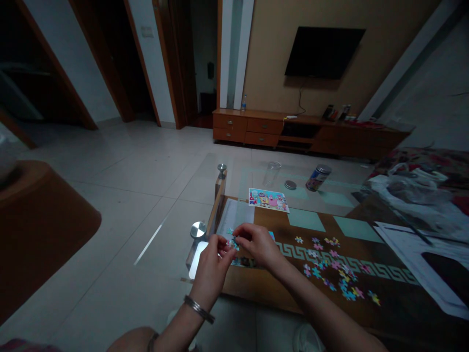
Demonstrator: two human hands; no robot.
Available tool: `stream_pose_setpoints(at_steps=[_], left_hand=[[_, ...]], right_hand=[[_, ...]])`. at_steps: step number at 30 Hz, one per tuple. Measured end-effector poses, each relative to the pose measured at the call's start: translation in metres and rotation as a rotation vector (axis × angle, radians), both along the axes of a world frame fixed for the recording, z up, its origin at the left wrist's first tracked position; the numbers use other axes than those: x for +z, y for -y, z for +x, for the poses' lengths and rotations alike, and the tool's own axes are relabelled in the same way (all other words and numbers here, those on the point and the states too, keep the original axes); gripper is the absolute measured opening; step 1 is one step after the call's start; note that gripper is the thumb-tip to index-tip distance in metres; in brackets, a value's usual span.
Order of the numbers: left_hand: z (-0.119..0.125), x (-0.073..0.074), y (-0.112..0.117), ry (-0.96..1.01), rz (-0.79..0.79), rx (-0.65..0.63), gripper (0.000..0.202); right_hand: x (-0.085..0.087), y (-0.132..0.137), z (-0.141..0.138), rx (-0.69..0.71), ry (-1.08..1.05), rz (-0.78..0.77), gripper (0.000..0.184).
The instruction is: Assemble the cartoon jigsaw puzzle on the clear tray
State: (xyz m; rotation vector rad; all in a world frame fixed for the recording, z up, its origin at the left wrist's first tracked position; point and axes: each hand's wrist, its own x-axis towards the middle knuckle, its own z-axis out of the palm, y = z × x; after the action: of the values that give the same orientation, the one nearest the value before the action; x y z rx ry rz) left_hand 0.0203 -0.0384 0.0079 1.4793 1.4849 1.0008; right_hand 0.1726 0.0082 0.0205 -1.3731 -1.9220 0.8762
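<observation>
Over the near left part of the glass-topped table [264,291], my left hand [214,261] and my right hand [258,243] meet. Small jigsaw puzzle pieces [234,244] are pinched between the fingertips of both; how they fit together is too small to tell. Below and behind my hands lies a partly assembled puzzle section [244,262], mostly covered by my right hand. Many loose puzzle pieces [335,265] are scattered to the right of my right forearm. Beyond my hands is a colourful cartoon picture card [269,200], lying flat.
A clear jar [272,173], a round lid [290,185] and a printed can [318,177] stand farther back on the glass. Papers [414,264] and a plastic bag [421,188] occupy the right side. Metal glass supports [198,230] line the table's left edge.
</observation>
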Motion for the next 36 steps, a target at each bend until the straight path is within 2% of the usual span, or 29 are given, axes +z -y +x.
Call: stream_pose_setpoints(at_steps=[5, 11, 14, 18, 22, 25, 29, 32, 36], left_hand=[[0.004, -0.008, -0.008, 0.255, -0.078, -0.03, 0.021], [0.006, -0.008, -0.012, 0.397, -0.093, -0.054, 0.02], [0.005, -0.007, -0.014, 0.45, -0.101, -0.036, 0.021], [0.004, -0.01, -0.015, 0.424, -0.092, -0.03, 0.02], [0.003, -0.013, -0.016, 0.378, -0.067, -0.044, 0.019], [-0.001, -0.012, -0.016, 0.217, -0.036, -0.028, 0.016], [-0.011, -0.011, -0.013, -0.299, 0.211, -0.013, 0.018], [-0.014, -0.014, -0.007, -0.57, 0.292, -0.143, 0.027], [-0.01, -0.016, 0.0, -0.685, 0.286, -0.303, 0.038]], right_hand=[[0.001, 0.002, 0.001, -0.004, -0.15, -0.161, 0.013], [0.006, -0.001, 0.002, -0.068, -0.248, -0.344, 0.029], [0.007, -0.003, 0.004, -0.127, -0.247, -0.431, 0.023], [0.002, -0.003, 0.004, -0.05, -0.149, -0.409, 0.008], [-0.001, -0.002, 0.003, 0.028, -0.097, -0.337, 0.009], [-0.003, -0.006, 0.005, -0.004, -0.012, -0.281, 0.011], [-0.008, -0.015, 0.008, -0.141, 0.172, -0.184, 0.011], [-0.015, -0.019, 0.006, -0.139, 0.238, -0.191, 0.012], [-0.023, -0.019, -0.003, -0.12, 0.271, -0.188, 0.012]])
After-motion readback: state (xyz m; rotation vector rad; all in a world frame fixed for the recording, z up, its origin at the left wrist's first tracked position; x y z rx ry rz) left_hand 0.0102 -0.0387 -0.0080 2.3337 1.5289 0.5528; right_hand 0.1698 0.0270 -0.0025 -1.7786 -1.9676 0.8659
